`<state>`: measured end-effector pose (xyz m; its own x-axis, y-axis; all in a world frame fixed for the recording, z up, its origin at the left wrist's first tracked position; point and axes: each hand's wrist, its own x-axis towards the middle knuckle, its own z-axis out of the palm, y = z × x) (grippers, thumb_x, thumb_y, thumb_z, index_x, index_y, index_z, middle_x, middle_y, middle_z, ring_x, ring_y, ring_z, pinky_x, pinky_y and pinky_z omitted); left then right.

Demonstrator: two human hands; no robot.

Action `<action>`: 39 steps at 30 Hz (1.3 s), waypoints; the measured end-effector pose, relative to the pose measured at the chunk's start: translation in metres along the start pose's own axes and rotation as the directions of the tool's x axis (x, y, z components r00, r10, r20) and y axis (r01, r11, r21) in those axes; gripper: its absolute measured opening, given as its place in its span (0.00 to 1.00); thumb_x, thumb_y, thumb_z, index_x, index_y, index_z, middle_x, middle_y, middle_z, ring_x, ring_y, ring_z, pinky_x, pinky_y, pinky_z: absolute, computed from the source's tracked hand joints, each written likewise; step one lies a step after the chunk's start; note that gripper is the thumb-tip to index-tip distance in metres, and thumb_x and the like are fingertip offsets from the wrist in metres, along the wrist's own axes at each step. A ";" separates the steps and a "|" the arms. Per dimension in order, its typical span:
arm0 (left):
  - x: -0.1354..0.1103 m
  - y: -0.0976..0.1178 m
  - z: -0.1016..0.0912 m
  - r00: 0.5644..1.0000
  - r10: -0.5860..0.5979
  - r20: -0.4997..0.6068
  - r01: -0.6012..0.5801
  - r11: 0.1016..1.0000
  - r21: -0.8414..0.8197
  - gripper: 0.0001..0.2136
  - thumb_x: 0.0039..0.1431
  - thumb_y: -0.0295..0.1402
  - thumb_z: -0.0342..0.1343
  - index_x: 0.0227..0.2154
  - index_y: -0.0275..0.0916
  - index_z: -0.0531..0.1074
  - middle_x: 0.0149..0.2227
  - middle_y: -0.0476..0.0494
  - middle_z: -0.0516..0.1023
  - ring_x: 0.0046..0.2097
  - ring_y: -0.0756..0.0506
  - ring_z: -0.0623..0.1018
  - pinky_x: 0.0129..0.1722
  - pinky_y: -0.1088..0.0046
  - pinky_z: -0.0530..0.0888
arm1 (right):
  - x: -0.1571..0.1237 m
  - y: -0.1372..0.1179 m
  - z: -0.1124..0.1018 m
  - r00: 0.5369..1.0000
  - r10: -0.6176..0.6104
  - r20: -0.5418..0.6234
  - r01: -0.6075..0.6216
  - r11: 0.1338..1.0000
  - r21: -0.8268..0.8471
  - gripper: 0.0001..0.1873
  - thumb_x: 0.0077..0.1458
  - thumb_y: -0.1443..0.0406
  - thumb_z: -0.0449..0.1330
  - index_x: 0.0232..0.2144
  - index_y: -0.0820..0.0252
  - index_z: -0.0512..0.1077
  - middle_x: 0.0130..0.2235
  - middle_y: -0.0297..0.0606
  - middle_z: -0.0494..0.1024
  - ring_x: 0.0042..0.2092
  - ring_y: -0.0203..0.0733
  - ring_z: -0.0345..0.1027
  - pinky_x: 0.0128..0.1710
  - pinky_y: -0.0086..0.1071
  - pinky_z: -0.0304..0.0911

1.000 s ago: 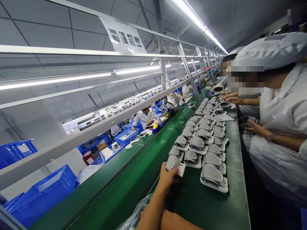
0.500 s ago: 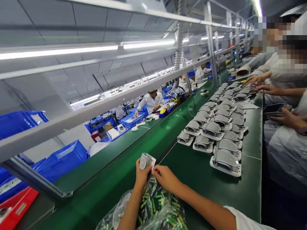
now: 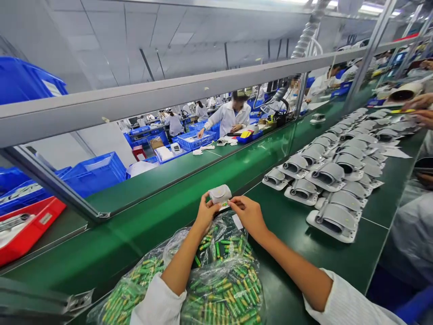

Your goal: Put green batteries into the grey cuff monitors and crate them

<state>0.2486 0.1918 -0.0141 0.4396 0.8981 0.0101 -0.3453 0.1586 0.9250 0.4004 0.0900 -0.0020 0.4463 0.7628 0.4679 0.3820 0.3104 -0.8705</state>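
My left hand (image 3: 207, 211) is closed around a white wrist blood pressure monitor (image 3: 219, 194) with a rolled grey cuff, held up over the bench. At the monitor's lower edge, the thumb and fingertips of my right hand (image 3: 248, 214) pinch a small green battery (image 3: 225, 204). A small flat white piece (image 3: 237, 221) shows under the right fingers; whether the hand holds it is unclear. Below both hands lies a clear plastic bag (image 3: 223, 266) full of green and gold batteries.
Rows of similar monitors (image 3: 333, 216) stand on the green bench (image 3: 287, 253) at right. A green conveyor belt (image 3: 162, 207) runs past. A red bin (image 3: 37, 230) and blue bins (image 3: 98, 176) are at left. A co-worker's hand (image 3: 422, 108) is at far right.
My view has turned downward and left, showing more of the battery bag. The monitor is turned in my left hand, and a green battery now shows at my right fingertips.
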 end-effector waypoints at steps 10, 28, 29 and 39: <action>-0.007 0.002 0.002 0.995 -0.101 -0.016 0.101 0.994 -0.031 0.43 0.34 0.30 0.78 0.57 0.46 0.66 0.43 0.48 0.82 0.35 0.49 0.78 0.38 0.70 0.78 | -0.002 0.005 0.002 0.996 0.031 0.080 -0.030 1.000 -0.008 0.17 0.61 0.51 0.63 0.36 0.58 0.82 0.37 0.44 0.86 0.36 0.48 0.80 0.40 0.39 0.74; -0.004 -0.001 -0.002 0.995 -0.097 0.001 0.096 0.991 -0.095 0.42 0.40 0.23 0.72 0.61 0.46 0.67 0.53 0.39 0.80 0.45 0.40 0.84 0.50 0.57 0.83 | 0.004 0.028 0.014 0.858 0.509 0.060 -0.454 0.699 0.553 0.30 0.35 0.48 0.81 0.36 0.61 0.81 0.33 0.42 0.85 0.32 0.43 0.80 0.38 0.37 0.80; -0.004 -0.002 -0.002 0.996 -0.092 -0.004 0.091 0.992 -0.092 0.42 0.40 0.23 0.72 0.61 0.46 0.67 0.54 0.39 0.80 0.45 0.40 0.84 0.51 0.55 0.83 | 0.004 0.028 0.014 0.851 0.522 0.065 -0.460 0.680 0.571 0.30 0.34 0.49 0.82 0.36 0.61 0.81 0.33 0.41 0.85 0.32 0.42 0.79 0.38 0.36 0.80; -0.003 -0.001 -0.001 0.993 -0.107 -0.041 0.102 0.988 -0.112 0.44 0.43 0.20 0.69 0.66 0.46 0.63 0.60 0.34 0.78 0.51 0.35 0.84 0.55 0.51 0.83 | 0.005 0.008 0.004 0.852 0.508 0.127 -0.451 0.590 0.670 0.20 0.46 0.57 0.76 0.37 0.57 0.74 0.29 0.31 0.77 0.34 0.42 0.80 0.30 0.32 0.78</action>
<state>0.2469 0.1892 -0.0153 0.4398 0.8920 -0.1045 -0.3897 0.2944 0.8726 0.4026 0.0986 -0.0071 0.4716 0.8796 -0.0626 -0.5182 0.2190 -0.8268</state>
